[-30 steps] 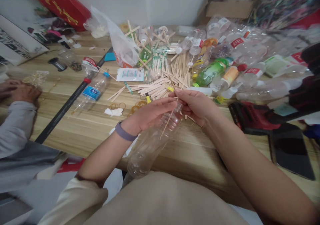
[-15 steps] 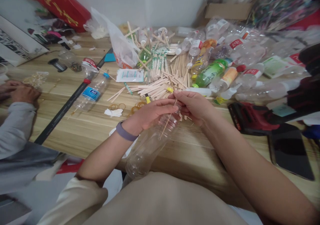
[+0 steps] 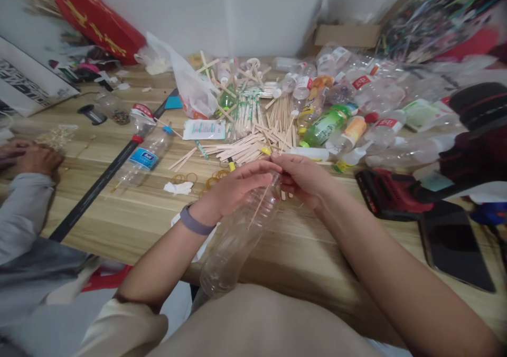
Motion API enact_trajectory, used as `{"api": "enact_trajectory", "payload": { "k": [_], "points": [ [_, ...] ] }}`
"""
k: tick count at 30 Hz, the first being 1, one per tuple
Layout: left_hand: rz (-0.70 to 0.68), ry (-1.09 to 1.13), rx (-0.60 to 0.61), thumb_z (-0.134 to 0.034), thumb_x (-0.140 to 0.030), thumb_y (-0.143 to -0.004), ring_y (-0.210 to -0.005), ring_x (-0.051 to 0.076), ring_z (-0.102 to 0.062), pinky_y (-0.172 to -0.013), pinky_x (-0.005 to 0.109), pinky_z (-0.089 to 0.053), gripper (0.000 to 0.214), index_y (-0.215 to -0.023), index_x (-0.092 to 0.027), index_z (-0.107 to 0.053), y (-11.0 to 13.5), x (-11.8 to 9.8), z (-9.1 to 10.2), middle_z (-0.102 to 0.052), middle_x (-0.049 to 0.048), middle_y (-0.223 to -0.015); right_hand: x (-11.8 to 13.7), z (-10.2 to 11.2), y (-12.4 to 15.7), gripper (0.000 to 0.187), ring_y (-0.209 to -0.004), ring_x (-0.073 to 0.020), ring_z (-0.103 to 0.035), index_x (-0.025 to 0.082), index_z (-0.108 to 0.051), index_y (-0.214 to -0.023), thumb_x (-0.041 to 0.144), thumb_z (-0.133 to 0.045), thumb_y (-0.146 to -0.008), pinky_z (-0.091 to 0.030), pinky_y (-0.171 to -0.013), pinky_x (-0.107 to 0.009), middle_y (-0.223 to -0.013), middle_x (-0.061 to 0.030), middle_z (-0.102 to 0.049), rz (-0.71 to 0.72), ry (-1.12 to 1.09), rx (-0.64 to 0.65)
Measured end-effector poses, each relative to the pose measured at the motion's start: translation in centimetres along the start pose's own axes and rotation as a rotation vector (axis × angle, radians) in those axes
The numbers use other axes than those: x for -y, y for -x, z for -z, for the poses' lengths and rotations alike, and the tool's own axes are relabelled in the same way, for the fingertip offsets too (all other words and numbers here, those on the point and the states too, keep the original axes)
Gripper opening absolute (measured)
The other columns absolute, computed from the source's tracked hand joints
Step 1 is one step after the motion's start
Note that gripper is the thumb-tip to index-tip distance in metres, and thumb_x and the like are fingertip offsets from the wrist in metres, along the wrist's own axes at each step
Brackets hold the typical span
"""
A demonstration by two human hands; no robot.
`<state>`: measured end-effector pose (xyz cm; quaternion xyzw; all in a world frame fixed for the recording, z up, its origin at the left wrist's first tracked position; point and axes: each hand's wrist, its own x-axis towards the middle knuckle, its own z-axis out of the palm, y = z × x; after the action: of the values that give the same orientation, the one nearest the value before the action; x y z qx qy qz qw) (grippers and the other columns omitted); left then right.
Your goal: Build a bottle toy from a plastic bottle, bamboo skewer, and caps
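Observation:
A clear plastic bottle (image 3: 225, 254) lies slanted over the table's front edge, its base close to my body and its neck between my hands. A thin wooden stick (image 3: 259, 205) runs along the bottle's upper part; its upper end rises past my fingers. My left hand (image 3: 247, 185) is closed over the bottle near the neck, thumb and fingers around it. At the bottle's mouth, my right hand (image 3: 303, 177) pinches the stick with thumb and fingertips; some of its fingers are hidden.
Flat wooden sticks (image 3: 241, 144) and rubber bands (image 3: 216, 177) lie beyond my hands. Several bottles (image 3: 327, 124) pile up at the back right. A red-and-black power tool (image 3: 386, 193) and a phone (image 3: 455, 246) are at right. Another person's hands (image 3: 37, 159) work at far left.
My view has shifted slightly, so the table things appear lower and a little left. Both hands keep hold at the bottle's neck; the stick's lower end sits slightly further down.

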<state>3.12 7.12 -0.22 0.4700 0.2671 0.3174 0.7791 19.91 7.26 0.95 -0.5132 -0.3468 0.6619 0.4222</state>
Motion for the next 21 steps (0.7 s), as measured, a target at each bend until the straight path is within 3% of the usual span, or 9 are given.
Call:
{"api": "enact_trajectory", "payload": {
  "k": [4, 9, 14, 18, 21],
  "points": [
    [-0.007, -0.015, 0.008, -0.075, -0.031, -0.080, -0.082, 0.018, -0.067, -0.070, 0.029, -0.052, 0.029, -0.106, -0.018, -0.072, -0.02, -0.07, -0.06, -0.069, 0.0053, -0.098, 0.17, -0.02, -0.03, 0.019, -0.044, -0.0067, -0.034, 0.014, -0.068, -0.081, 0.032, -0.071, -0.086, -0.021, -0.039, -0.015, -0.050, 0.0054, -0.040, -0.025, 0.004, 0.003],
    [0.006, -0.051, 0.039, -0.076, -0.029, -0.077, -0.079, 0.018, -0.067, -0.061, 0.027, -0.053, 0.034, -0.110, -0.021, -0.071, -0.07, 0.06, 0.19, -0.069, 0.0042, -0.097, 0.35, -0.17, 0.08, 0.024, -0.043, -0.0071, -0.035, 0.014, -0.065, -0.074, 0.027, -0.060, -0.094, -0.026, -0.039, -0.015, -0.048, 0.0044, -0.039, -0.035, 0.010, -0.014],
    [-0.004, -0.050, -0.004, -0.074, -0.022, -0.075, -0.076, 0.016, -0.066, -0.062, 0.026, -0.053, 0.033, -0.108, -0.019, -0.072, -0.40, 0.21, 0.34, -0.069, 0.0043, -0.096, 0.51, -0.28, 0.10, 0.023, -0.043, -0.0077, -0.033, 0.013, -0.067, -0.081, 0.026, -0.055, -0.097, -0.029, -0.043, -0.016, -0.047, 0.0053, -0.037, -0.029, 0.037, -0.021],
    [0.027, -0.059, -0.031, -0.073, -0.022, -0.074, -0.074, 0.016, -0.066, -0.062, 0.029, -0.054, 0.035, -0.109, -0.018, -0.071, -0.46, 0.00, 0.30, -0.069, 0.0041, -0.093, 0.19, -0.26, -0.08, 0.026, -0.045, -0.0085, -0.035, 0.015, -0.064, -0.082, 0.037, -0.059, -0.094, -0.028, -0.044, -0.017, -0.047, 0.0062, -0.035, -0.003, 0.092, -0.011],
    [0.072, -0.053, -0.083, -0.076, -0.024, -0.072, -0.075, 0.019, -0.068, -0.063, 0.030, -0.054, 0.039, -0.110, -0.018, -0.070, -0.35, -0.42, 0.51, -0.070, 0.0048, -0.094, -0.32, 0.09, 0.04, 0.040, -0.046, -0.0081, -0.033, 0.018, -0.055, -0.077, 0.055, -0.063, -0.086, -0.023, -0.043, -0.018, -0.054, 0.0061, -0.038, 0.048, 0.165, -0.018]
  ]
}}
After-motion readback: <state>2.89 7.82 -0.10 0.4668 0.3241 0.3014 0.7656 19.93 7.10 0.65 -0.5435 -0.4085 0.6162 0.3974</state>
